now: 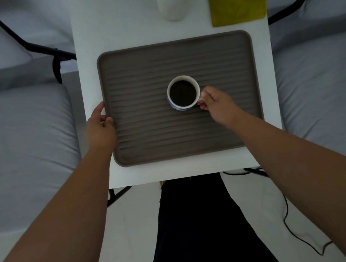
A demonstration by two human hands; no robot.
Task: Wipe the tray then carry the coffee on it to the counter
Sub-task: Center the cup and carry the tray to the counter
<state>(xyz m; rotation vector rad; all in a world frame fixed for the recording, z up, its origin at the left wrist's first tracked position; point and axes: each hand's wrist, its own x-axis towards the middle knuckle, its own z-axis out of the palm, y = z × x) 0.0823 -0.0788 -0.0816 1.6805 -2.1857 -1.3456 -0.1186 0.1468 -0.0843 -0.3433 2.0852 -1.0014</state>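
Observation:
A brown ribbed tray (141, 71) lies flat on a small white table (116, 23). A white cup with blue pattern, full of dark coffee (184, 93), stands upright near the tray's middle. My right hand (218, 104) is at the cup's right side, fingers closed around its handle. My left hand (100, 126) rests on the tray's left rim, thumb over the edge. A yellow-green cloth (237, 1) lies on the table beyond the tray, at the far right.
A white rounded object (172, 2) stands at the table's far edge beside the cloth. Grey cushioned seats with black frames (21, 133) flank the table on both sides. A black cable (288, 221) runs over the floor at the right. My dark-trousered leg is below the table.

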